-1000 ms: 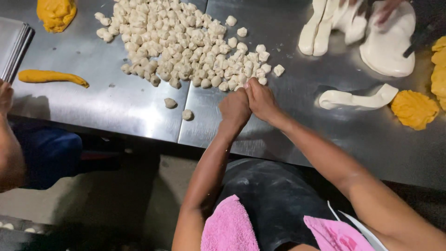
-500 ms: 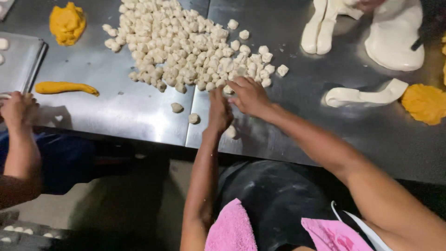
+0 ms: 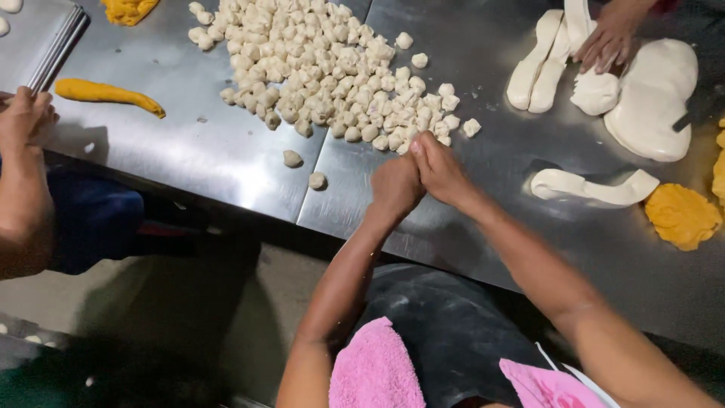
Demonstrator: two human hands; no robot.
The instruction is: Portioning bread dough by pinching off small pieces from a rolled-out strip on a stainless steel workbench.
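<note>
My left hand [image 3: 394, 187] and my right hand [image 3: 439, 168] are pressed palm to palm just above the steel table [image 3: 226, 162]. They close around a small dough piece that the palms hide. They sit at the near edge of a big heap of small white dough pieces [image 3: 325, 72]. Two loose dough pieces [image 3: 292, 159] lie to the left of my hands.
Another person's hand [image 3: 24, 117] rests at the left edge, near a yellow dough roll [image 3: 106, 94] and a metal tray [image 3: 45, 41]. At the far right, a third person's hand [image 3: 610, 39] works white dough strips [image 3: 538, 69]. Beside them lie a white dough mass [image 3: 653, 98] and yellow dough [image 3: 682, 215].
Half a second ago my hands were apart, the right one reaching to the heap's edge. They have now come back together, palm to palm.
</note>
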